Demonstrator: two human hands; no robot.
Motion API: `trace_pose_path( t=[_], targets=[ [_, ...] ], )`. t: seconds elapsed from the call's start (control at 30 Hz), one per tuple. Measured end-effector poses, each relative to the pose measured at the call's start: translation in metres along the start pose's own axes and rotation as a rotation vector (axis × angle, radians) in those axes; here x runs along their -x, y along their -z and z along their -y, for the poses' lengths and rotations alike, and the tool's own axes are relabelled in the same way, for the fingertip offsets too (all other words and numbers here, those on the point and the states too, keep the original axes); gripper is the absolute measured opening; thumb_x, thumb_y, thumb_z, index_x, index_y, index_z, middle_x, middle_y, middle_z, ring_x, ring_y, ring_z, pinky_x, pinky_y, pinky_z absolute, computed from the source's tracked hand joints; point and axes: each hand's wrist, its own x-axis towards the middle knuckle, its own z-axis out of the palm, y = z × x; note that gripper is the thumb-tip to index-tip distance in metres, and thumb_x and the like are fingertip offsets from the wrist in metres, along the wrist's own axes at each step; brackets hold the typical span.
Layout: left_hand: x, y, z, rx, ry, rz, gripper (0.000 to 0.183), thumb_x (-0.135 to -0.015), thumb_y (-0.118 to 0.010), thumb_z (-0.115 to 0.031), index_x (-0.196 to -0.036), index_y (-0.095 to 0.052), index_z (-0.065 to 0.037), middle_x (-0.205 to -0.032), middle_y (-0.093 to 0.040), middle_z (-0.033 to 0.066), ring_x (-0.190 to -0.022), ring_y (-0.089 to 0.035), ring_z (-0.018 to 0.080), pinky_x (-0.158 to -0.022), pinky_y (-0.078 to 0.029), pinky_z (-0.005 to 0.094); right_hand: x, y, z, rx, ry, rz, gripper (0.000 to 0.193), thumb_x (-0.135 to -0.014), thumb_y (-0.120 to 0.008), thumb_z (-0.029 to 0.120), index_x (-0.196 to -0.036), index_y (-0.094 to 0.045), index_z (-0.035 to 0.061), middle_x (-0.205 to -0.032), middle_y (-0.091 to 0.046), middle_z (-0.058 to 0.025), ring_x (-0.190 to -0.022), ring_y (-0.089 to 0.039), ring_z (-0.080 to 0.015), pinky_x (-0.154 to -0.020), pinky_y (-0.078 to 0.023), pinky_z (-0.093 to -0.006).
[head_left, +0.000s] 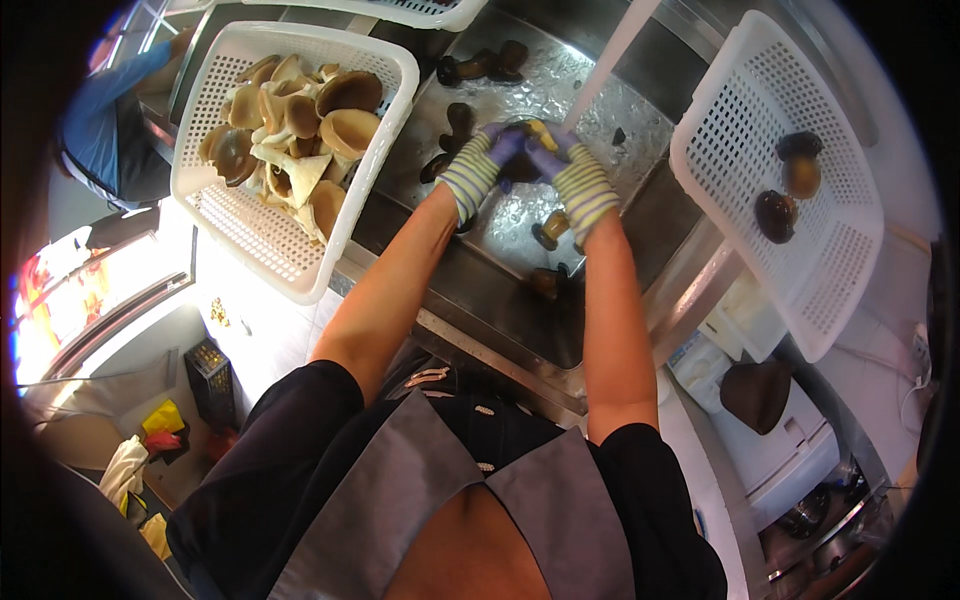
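Under the running water stream [604,68], both my hands are together over a metal sink [625,225], in striped gloves with purple fingers. My left hand [487,160] and my right hand [570,165] close around a dark mushroom [522,168], mostly hidden by the fingers. A small yellowish patch shows between them; I cannot tell whether it is the stem. In the water below lies a brown mushroom [550,230], with another dark mushroom [546,283] nearer me. Several more mushrooms [483,65] float at the far side and beside my left hand.
A white perforated basket [290,265] at left holds many beige mushrooms [300,125]. The white basket [830,240] at right holds a few dark mushrooms [777,215]. A person in a blue top [105,115] stands far left. A dark brown container [757,395] stands below the right basket.
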Motion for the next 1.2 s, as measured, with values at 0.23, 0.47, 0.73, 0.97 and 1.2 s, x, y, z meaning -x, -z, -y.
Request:
trace_pose_path(
  t=[0.23,0.47,0.73,0.97,1.2],
  targets=[
    [-0.005,0.005,0.011,0.328,0.009,0.131,0.037,-0.084,-0.055,-0.024,-0.115,-0.046,-0.006,-0.105,-0.055,0.0042,-0.095,-0.053,0.0142,-0.08,-0.045,0.0263,-0.007,-0.002,0.002,-0.291,-0.226,-0.214,0.032,-0.081,-0.059,0.023,-0.104,-0.056,0.0008,-0.092,-0.058,-0.0058,-0.084,-0.053,-0.0126,-0.075,-0.042,-0.0239],
    [0.001,0.007,-0.001,-0.104,-0.169,0.173,0.042,-0.078,-0.061,-0.012,-0.116,-0.043,-0.004,-0.105,-0.053,0.0052,-0.096,-0.05,0.0132,-0.084,-0.042,0.0252,-0.005,0.005,0.004,0.026,-0.027,-0.156,0.027,-0.076,-0.065,0.025,-0.088,-0.054,0.0022,-0.082,-0.059,-0.0058,-0.073,-0.055,-0.0114,-0.061,-0.046,-0.0234],
    [-0.02,-0.007,-0.011,-0.039,-0.266,0.103,0.042,-0.075,-0.063,-0.003,-0.112,-0.043,-0.003,-0.104,-0.053,0.0073,-0.091,-0.051,0.0142,-0.08,-0.044,0.0262,-0.03,0.011,-0.01,0.099,0.145,-0.187,0.032,-0.081,-0.058,0.023,-0.104,-0.053,0.0009,-0.091,-0.058,-0.0059,-0.083,-0.053,-0.0141,-0.073,-0.044,-0.0275],
    [-0.031,-0.004,-0.005,-0.146,-0.321,0.0,0.037,-0.079,-0.06,-0.017,-0.109,-0.048,-0.001,-0.096,-0.056,0.0089,-0.088,-0.052,0.0142,-0.079,-0.042,0.0259,-0.033,-0.002,0.004,0.021,0.005,-0.152,0.032,-0.081,-0.057,0.027,-0.101,-0.053,0.001,-0.091,-0.057,-0.0079,-0.084,-0.052,-0.0135,-0.078,-0.042,-0.0255],
    [-0.022,-0.01,-0.012,-0.256,-0.402,0.149,0.044,-0.078,-0.061,-0.012,-0.116,-0.042,-0.003,-0.103,-0.052,0.0069,-0.095,-0.049,0.0134,-0.085,-0.04,0.0252,-0.039,0.003,0.001,0.519,0.06,-0.327,0.032,-0.082,-0.055,0.027,-0.1,-0.054,0.0007,-0.088,-0.059,-0.0089,-0.078,-0.054,-0.0168,-0.071,-0.043,-0.0293]
  ],
)
